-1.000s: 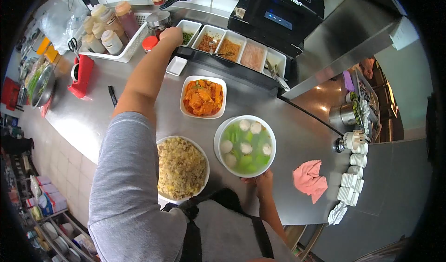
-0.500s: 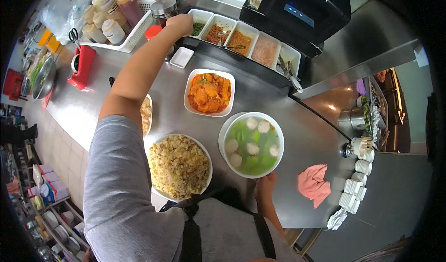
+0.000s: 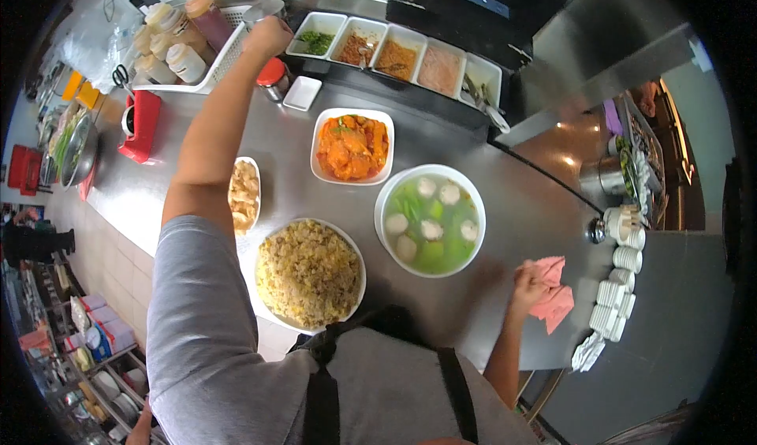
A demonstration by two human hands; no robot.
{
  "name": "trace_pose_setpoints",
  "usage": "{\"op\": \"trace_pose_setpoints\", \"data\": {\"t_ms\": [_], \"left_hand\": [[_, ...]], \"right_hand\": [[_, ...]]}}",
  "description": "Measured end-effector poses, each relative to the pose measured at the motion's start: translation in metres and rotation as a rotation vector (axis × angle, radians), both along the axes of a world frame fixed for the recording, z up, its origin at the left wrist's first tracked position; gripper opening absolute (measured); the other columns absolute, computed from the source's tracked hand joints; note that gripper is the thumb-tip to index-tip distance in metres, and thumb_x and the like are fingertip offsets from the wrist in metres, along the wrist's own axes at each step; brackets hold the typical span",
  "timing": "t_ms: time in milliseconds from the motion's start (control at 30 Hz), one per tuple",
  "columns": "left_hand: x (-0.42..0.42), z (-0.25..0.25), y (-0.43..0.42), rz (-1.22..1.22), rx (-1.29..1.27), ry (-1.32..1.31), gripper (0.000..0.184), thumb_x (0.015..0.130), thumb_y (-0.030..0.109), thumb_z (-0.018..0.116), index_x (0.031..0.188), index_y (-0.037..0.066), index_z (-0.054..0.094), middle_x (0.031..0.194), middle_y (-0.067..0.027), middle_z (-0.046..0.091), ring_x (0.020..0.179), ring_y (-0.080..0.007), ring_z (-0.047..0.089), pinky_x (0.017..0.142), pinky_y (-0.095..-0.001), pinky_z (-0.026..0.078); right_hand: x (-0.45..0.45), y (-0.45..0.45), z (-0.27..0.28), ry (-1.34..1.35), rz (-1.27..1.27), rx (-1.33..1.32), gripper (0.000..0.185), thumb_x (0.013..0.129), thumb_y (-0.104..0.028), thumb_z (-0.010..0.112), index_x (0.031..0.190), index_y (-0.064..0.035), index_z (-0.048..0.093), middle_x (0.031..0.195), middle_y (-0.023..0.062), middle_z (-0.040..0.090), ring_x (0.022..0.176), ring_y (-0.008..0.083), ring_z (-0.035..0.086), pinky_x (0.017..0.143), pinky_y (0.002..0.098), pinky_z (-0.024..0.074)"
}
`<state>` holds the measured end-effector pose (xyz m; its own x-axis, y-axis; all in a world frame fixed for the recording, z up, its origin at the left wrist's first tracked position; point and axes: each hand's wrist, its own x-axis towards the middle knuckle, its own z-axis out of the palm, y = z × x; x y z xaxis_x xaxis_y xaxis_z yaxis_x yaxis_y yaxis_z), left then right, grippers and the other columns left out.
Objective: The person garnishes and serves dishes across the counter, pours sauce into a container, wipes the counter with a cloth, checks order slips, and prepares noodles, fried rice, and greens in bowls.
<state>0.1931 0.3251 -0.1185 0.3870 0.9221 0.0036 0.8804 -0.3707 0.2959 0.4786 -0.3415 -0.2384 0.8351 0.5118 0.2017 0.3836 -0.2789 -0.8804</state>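
In the head view, the left hand point(image 3: 268, 36) is hovering up at the metal-lidded jar point(image 3: 265, 9), its fingers curling down by the lid; whether they are gripping or merely touching, I cannot tell. Over on the right, the right hand point(image 3: 531, 287) is meeting the edge of the pink cloth point(image 3: 557, 299), fingers bunching narrowly and blurring a little, so a firm hold I cannot confirm. The cloth is lying crumpled on the steel desk point(image 3: 457, 319), well to the right of the soup bowl point(image 3: 482, 222). And that bowl is showing pale round balls and green vegetables in cloudy broth! Up and to its left, the square white bowl point(image 3: 352, 182) is holding glossy orange pieces, while the plate of fried rice point(image 3: 363, 281) is sitting nearest the body. The left forearm is partly covering a white dish point(image 3: 258, 188) of pale pieces. Just below the left hand, the red-lidded jar point(image 3: 273, 72) is standing beside a small white dish point(image 3: 312, 86). Running right from there, the row of white containers point(image 3: 425, 50) is carrying chopped greens, reddish-brown bits, an orange mix, pale pink shreds and finally utensils. Far left, the white basket point(image 3: 229, 65) is holding squeeze bottles point(image 3: 186, 63), with the red tape dispenser point(image 3: 145, 133) standing below it.
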Motion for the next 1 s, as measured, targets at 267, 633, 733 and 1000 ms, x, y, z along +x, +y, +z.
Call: {"op": "trace_pose_setpoints", "data": {"t_ms": [267, 633, 733, 1000], "left_hand": [[-0.001, 0.044, -0.098, -0.391, -0.145, -0.421, 0.020, 0.086, -0.005, 0.057, 0.100, -0.001, 0.070, 0.091, -0.0050, 0.070, 0.083, -0.0121, 0.063, 0.079, -0.0259, 0.050], [0.023, 0.028, -0.367, -0.842, 0.100, -0.375, 0.017, 0.082, -0.004, 0.061, 0.094, 0.003, 0.071, 0.084, -0.0100, 0.064, 0.081, -0.0262, 0.063, 0.075, -0.0397, 0.049], [0.023, 0.031, -0.380, -0.955, 0.432, -0.230, 0.017, 0.079, -0.002, 0.064, 0.092, 0.005, 0.071, 0.079, -0.0091, 0.060, 0.080, -0.0319, 0.061, 0.072, -0.0427, 0.048], [0.005, 0.045, -0.230, -0.283, -0.406, -0.734, 0.018, 0.088, 0.000, 0.060, 0.103, 0.003, 0.070, 0.088, 0.0003, 0.069, 0.081, -0.0068, 0.059, 0.074, -0.0205, 0.045]], "right_hand": [[0.048, -0.057, -0.011, -0.584, -0.233, -0.575, 0.031, 0.094, -0.033, 0.055, 0.101, -0.0035, 0.063, 0.096, 0.0179, 0.067, 0.089, 0.0365, 0.063, 0.077, 0.0436, 0.0492], [0.008, -0.012, -0.001, -0.782, -0.264, -0.502, 0.026, 0.088, -0.030, 0.061, 0.078, -0.0069, 0.064, 0.071, 0.0138, 0.065, 0.065, 0.0332, 0.062, 0.058, 0.0457, 0.0470], [0.005, -0.013, -0.001, -0.723, -0.278, -0.502, 0.024, 0.089, -0.031, 0.061, 0.083, -0.0079, 0.065, 0.071, 0.0121, 0.064, 0.068, 0.0330, 0.062, 0.064, 0.0460, 0.0473], [0.009, -0.013, -0.001, -0.748, -0.185, -0.438, 0.016, 0.082, -0.012, 0.057, 0.096, -0.0060, 0.062, 0.092, 0.0155, 0.060, 0.086, 0.0361, 0.057, 0.073, 0.0458, 0.0449]]}}
